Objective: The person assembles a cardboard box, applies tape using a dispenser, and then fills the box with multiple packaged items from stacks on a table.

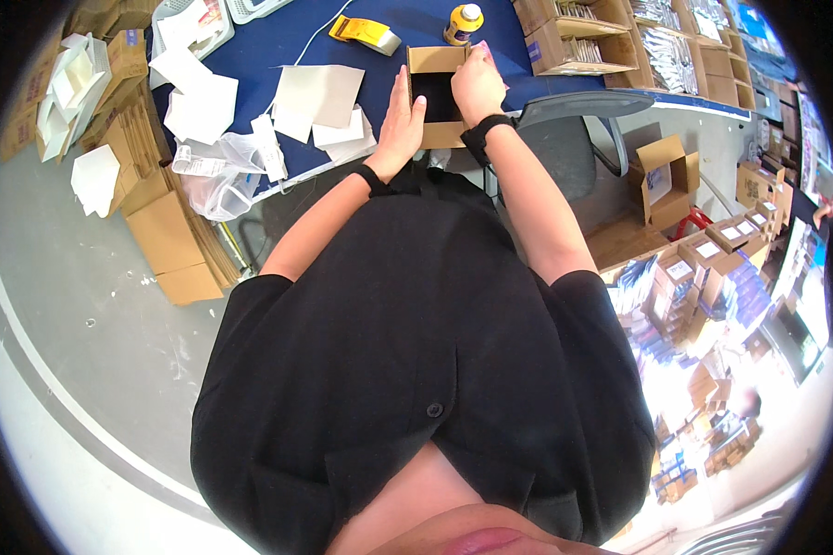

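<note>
Cardboard box (438, 61) stands between the two hands at the edge of the blue table (506, 39), its top open to a dark inside, one tan flap on the side away from the body and another on the near side. Left hand (401, 122) lies flat along the box's left wall, fingers straight and together, thumb apart, grasping nothing. Right hand (479, 88) is curled at the opposite wall, knuckles up; whether it grips the cardboard or the pink item (484, 55) showing just beyond its fingers, I cannot tell. Past the right hand stands a yellow bottle (461, 28) with a white cap; ahead of the left hand and a little to its left lies a yellow handheld device (366, 34). Loose white sheets (319, 95) spread left of the left hand, with a clear plastic bag (217, 180) farther left and nearer the body. Right of the right hand sit cardboard compartments (578, 65) filled with packets, and behind its wrist, toward the body, is a dark chair (565, 157)
</note>
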Demonstrator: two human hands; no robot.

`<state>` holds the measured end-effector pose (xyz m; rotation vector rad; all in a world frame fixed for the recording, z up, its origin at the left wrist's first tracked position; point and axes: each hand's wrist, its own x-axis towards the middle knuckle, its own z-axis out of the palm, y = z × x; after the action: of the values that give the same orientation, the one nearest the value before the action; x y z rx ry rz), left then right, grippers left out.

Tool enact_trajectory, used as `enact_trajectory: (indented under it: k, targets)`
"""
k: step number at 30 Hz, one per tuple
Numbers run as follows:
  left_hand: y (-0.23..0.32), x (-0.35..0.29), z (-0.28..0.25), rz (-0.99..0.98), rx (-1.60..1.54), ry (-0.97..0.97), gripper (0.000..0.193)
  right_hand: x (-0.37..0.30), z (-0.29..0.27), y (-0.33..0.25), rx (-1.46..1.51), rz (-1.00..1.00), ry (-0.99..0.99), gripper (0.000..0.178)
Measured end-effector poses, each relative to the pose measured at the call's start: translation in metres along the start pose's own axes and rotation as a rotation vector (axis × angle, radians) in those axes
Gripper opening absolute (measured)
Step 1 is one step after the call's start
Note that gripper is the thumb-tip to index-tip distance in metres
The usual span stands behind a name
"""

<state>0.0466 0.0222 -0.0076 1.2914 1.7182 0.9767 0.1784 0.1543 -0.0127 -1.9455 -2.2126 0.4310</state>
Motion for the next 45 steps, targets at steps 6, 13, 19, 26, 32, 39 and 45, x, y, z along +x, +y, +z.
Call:
enact_trajectory:
  k: [6,13,19,26,32,39,45]
  targets:
    - [0.01,0.005,0.013,-0.013,0.146,0.033,0.076,0.0,-0.004,0.001,-0.036,-0.131,-0.011,0.054]
    - [0.022,0.02,0.031,-0.065,0.391,0.037,0.085,-0.008,0.002,-0.013,0.008,-0.214,-0.089,0.067]
    - [0.01,0.026,0.028,-0.1,0.258,0.042,0.082,-0.004,0.021,0.061,0.759,-0.092,-0.423,0.078]
    - [-0.024,0.051,0.002,0.173,-0.117,-0.008,0.095,0.015,0.008,0.059,0.943,-0.321,-0.495,0.098]
    - [-0.035,0.073,-0.002,0.089,0.12,0.058,0.086,0.01,0.008,0.027,0.817,-0.378,-0.481,0.109]
    - [-0.024,0.089,-0.002,0.08,0.287,0.23,0.061,-0.012,0.006,0.014,0.285,-0.396,-0.337,0.091]
    - [-0.021,0.095,0.002,0.08,0.366,0.274,0.053,-0.017,0.006,0.011,0.218,-0.34,-0.382,0.081]
